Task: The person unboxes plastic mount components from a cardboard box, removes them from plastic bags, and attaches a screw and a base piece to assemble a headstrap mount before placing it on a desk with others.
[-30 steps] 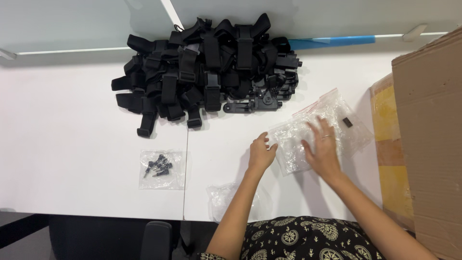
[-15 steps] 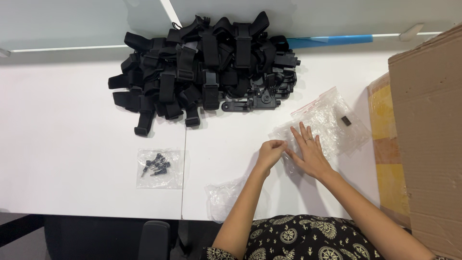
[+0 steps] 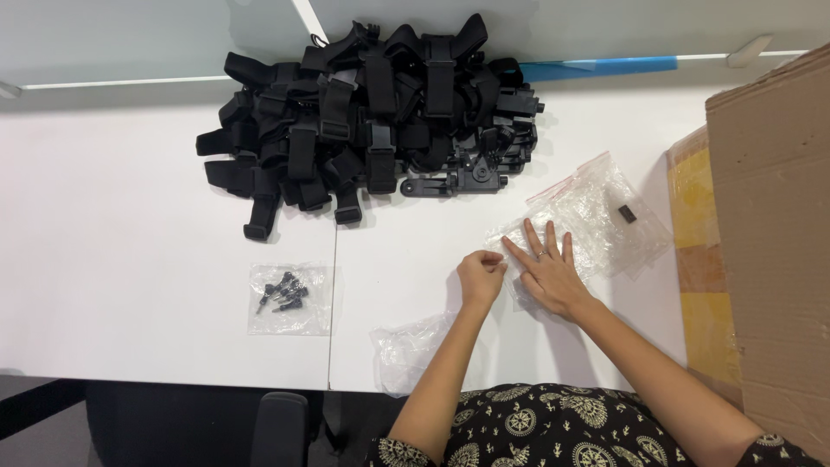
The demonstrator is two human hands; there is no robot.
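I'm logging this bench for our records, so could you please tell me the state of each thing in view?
Left hand: closed, pinching the edge of the flat bag.
Right hand: open, fingers spread, pressing the bag flat.
Flat bag: lying on the table, a small black part inside.
Screw bag: lying flat, holding black screws.
Crumpled bag: crumpled at the table edge.
Black straps: heaped.
Cardboard box: standing at right.

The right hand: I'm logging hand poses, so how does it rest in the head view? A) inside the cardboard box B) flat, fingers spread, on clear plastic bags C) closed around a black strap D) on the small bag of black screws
B: the right hand lies palm down with fingers spread on the clear plastic bags, apart from the strap pile, cardboard box and bag of black screws.
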